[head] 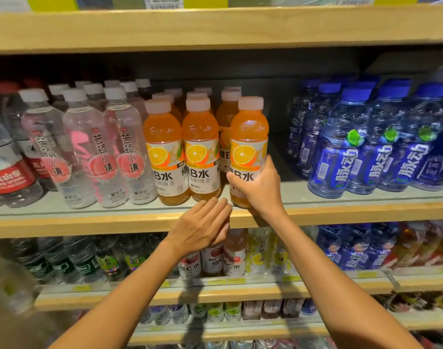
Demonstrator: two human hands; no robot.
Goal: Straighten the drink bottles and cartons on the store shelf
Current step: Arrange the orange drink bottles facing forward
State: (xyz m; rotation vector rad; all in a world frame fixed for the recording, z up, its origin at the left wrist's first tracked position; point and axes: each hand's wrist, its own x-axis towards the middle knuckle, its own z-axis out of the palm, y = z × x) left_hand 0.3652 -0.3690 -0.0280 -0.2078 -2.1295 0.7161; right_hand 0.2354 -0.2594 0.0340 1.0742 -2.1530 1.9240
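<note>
- Fingers (234, 181) of right hand (258, 187): curled round the lower label of the held orange bottle (249, 132), thumb across the front.
- Fingers (220, 207) of left hand (202, 225): straight, pressed together, holding nothing; level with the shelf edge (89, 222), just left of the bottle's base. Contact with the bottle: cannot tell.
- Held orange bottle: upright, pale cap on, label forward, at the front lip of the middle shelf. Base partly hidden by the hand, so standing or lifted cannot be told.
- Front-row orange bottles (201, 147): two, upright, labels forward, just left of the held one across a narrow gap; more ranked behind.
- Clear pink-label bottles (119, 147): further left, same shelf.
- Blue bottles (341, 147): to the right, well apart from the held bottle.
- Step in hand, as judged: lining up the third orange bottle with its front row.
- Next move, as judged: calls for a short slide left and slightly back until flush with the neighbours, label kept forward, then release; flat left hand well placed to steady the base.
</note>
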